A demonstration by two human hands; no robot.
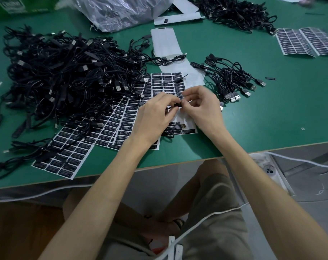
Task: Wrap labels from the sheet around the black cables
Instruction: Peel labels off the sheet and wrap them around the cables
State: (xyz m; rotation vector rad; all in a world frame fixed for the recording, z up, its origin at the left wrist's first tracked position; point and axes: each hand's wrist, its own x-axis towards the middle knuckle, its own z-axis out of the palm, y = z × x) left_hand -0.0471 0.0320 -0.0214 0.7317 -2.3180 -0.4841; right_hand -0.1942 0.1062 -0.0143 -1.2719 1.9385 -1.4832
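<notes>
A label being pinched around one black cable, over the sheet.

One black cable [173, 107] was held between the fingertips of the left hand [155, 117] and the right hand [202, 107], both closed on it, just above the partly used label sheet [167, 85]. The label itself could hardly be seen between the fingers. It was judged that the ends should be aligned and pressed flat together. The unlabelled pile [65, 72] lay on the left, a smaller cable bundle [232, 77] on the right of the green table [271, 119].
</notes>
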